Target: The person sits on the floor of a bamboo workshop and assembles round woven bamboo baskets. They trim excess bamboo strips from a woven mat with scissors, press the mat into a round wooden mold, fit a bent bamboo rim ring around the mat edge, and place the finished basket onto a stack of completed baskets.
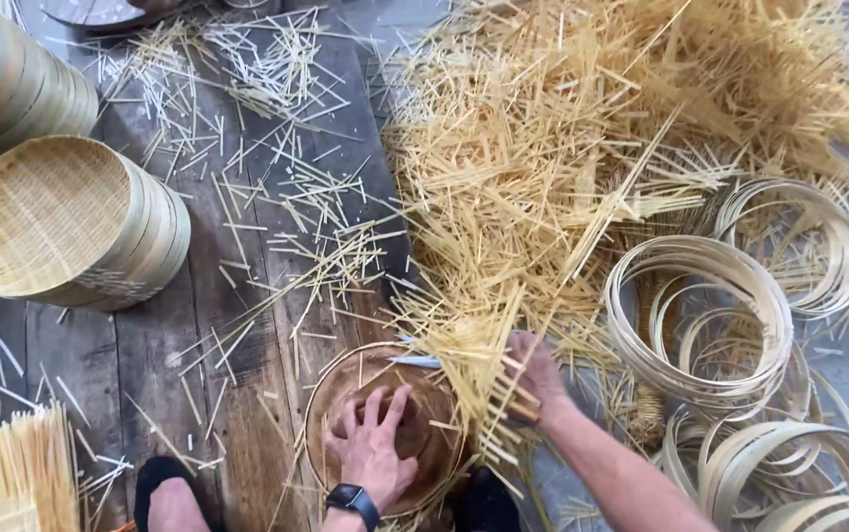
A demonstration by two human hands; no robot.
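- a round bamboo hoop (318,394) lay flat on the dark wooden floor boards (149,365), low in the middle of the view, ringing a brown round block (424,424).
- the left hand (373,443) rested palm down on that block inside the hoop, its fingers (375,404) spread and pointing away from the person; they touched the block, not the rim of the hoop.
- a black wristwatch (352,498) sat on the left wrist.
- the right hand (535,372) was just beside the hoop's right edge, its fingers closed round a fan of thin bamboo splints (474,365) that slanted across the hoop's upper right rim.
- a large loose pile of splints (582,138) spread beyond the hoop, up and right.
- coiled bamboo strips (700,315) lay to the right of the right arm.
- a stack of woven bamboo trays (70,222) lay on its side well apart at the left.
- two dark shoes (154,478) showed at the bottom edge.
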